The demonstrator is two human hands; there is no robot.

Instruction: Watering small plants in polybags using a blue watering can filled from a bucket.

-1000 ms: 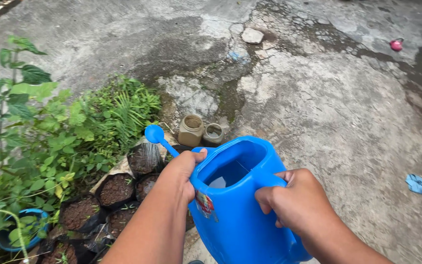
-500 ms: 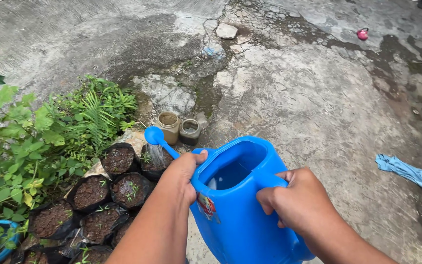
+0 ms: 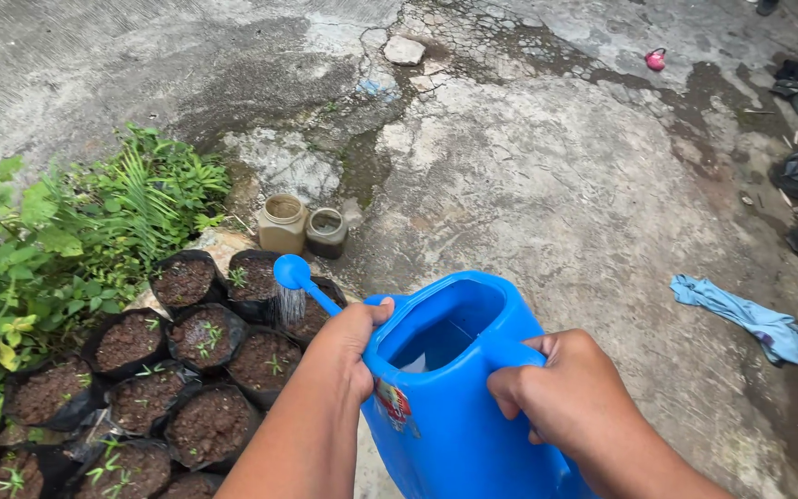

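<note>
Can (image 3: 459, 407), blue plastic, sits between both hands, tilted forward. Right hand (image 3: 561, 402) closes its fingers around the handle at the can's near side; left hand (image 3: 344, 346) cups the can's left front corner, thumb hooked over the rim of the open top, where water shows inside. Ahead of the left fingertips the thin spout runs up to a round rose (image 3: 292, 273), and water falls from it onto a bag (image 3: 302, 314) of dark soil just below. More black bags (image 3: 200, 337), each filled with soil and some with small green sprouts, crowd together left of the left fingers, touching one another. Plants (image 3: 66, 231) hem them in farther left. Two jars (image 3: 302, 226) stand just beyond the rose, side by side. Right of the right fingers, cracked, damp concrete (image 3: 556, 185) lies open, with a blue cloth (image 3: 741, 319) well apart, dark bags at the far right edge, a stone (image 3: 405, 50) and a small pink thing (image 3: 655, 60) far ahead.
</note>
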